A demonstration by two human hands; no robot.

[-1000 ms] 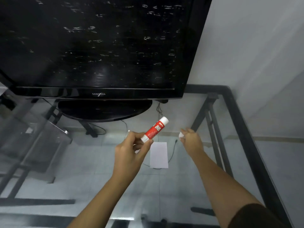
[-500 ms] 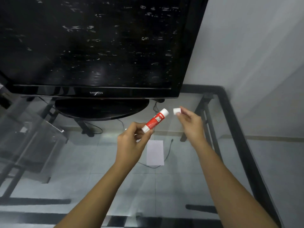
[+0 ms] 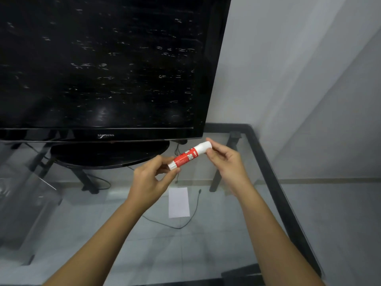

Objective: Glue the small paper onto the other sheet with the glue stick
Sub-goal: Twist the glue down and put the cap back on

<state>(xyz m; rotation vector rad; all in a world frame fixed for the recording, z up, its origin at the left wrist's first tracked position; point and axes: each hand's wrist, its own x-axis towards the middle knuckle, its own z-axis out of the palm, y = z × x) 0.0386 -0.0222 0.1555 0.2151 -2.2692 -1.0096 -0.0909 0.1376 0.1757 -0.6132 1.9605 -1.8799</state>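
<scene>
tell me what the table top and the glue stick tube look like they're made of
Table top: clear glass, glossy; the floor and a cable show through it, with a dark frame at the edge. Glue stick: probably smooth plastic, red printed label and white cap.

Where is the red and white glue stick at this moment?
In the head view, the red and white glue stick is held up mid-frame between the left hand and right hand, above the glass table, just below the black television's lower right corner.

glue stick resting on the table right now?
No, the glue stick is held in the air between the left hand and right hand, above the glass table.
</scene>
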